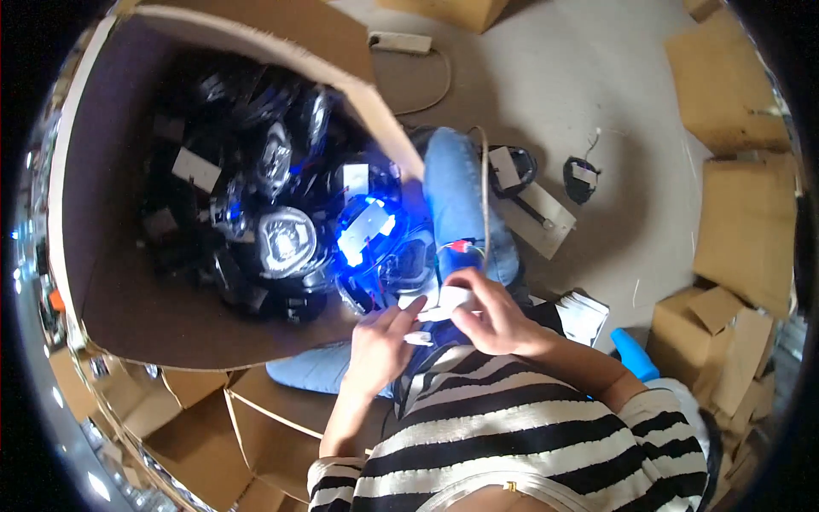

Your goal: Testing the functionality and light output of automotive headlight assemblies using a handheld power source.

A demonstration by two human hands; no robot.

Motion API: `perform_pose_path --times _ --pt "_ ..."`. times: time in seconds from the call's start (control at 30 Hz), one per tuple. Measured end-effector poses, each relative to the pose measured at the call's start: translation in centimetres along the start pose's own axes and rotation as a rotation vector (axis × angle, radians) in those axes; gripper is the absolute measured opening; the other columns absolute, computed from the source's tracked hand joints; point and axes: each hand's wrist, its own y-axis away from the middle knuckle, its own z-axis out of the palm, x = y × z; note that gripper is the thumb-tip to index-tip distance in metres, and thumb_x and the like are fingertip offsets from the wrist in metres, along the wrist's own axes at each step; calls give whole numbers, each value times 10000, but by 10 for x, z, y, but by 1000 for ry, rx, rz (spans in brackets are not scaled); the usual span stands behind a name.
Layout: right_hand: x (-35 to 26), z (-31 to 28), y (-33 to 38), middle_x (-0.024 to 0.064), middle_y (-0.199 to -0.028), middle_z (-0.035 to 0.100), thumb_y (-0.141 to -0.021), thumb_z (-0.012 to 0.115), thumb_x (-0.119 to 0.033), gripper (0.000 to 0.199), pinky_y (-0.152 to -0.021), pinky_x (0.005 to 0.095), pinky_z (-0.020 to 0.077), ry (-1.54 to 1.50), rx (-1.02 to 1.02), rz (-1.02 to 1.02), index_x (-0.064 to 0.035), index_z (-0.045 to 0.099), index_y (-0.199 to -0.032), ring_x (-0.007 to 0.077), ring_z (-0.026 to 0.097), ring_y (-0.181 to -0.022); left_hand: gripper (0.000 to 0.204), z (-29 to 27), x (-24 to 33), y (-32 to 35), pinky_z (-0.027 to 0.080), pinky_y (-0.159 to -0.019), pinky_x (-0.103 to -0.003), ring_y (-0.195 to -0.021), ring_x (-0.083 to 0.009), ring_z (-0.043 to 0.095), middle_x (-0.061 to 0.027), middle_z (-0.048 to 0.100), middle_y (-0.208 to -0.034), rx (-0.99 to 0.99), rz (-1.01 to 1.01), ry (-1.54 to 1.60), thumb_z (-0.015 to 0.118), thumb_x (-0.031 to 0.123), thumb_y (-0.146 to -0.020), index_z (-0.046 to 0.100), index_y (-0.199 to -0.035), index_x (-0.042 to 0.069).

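In front of my lap, my right hand (493, 317) is closed round a small white roll (455, 299), which looks like tape. My left hand (381, 343) is closed at a white strip (432, 315) that runs between the hands. A small white piece (418, 339) shows just beside the left fingers; its kind is too blurred to tell. Beyond my hands, in a large cardboard box (247, 346), a lamp unit (367, 229) glows bright blue. Next to it lies a clear-lensed lamp (287, 242). A red connector with thin wires (461, 246) rests on my right leg.
Several dark lamp units fill the box. On the floor to the right lie two black lamp parts (582, 179) (512, 168) and a flat board (546, 226). A cable (485, 183) passes over my right leg. A power strip (401, 43) lies far off; cardboard boxes (742, 235) line the right.
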Motion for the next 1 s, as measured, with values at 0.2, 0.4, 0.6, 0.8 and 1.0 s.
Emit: perform_pose_path --times 0.2,0.4,0.6,0.8,1.0 --pt "-8 -1 -3 130 -760 502 -689 531 -108 339 -579 303 398 8 -180 88 3 372 -967 231 518 -652 383 -6 -2 7 390 -512 -315 -560 -220 501 -59 466 -622 32 -52 21 551 50 -620 502 -999 64" --pt "-13 0 -6 110 -752 478 -669 513 -48 355 -567 271 383 45 -229 94 2 366 -988 179 485 -631 380 -7 -3 13 396 -497 -320 -550 -225 496 -65 466 -620 89 -40 46 550 65 -627 497 -1003 54" --pt "-4 -12 -7 43 -786 434 -655 464 0 351 -628 225 358 -88 -96 117 -13 373 -994 104 424 -688 249 -36 -14 54 437 -615 -279 -707 -217 564 -136 568 -854 608 -205 354 444 57 -707 515 -942 19" --pt "3 -21 -10 58 -840 440 -647 463 25 360 -682 221 358 -97 -136 212 -7 368 -993 113 436 -756 343 -117 45 169 328 -418 -179 -452 -75 327 -19 401 -589 2175 -312 431 477 220 -758 455 -998 -24" --pt "-2 -14 -21 69 -833 438 -665 463 38 339 -701 236 365 133 -256 146 -5 357 -984 123 439 -771 323 -145 89 375 250 -433 -159 -503 -83 358 17 322 -551 1678 -1115 -1065 421 206 -803 468 -968 -68"
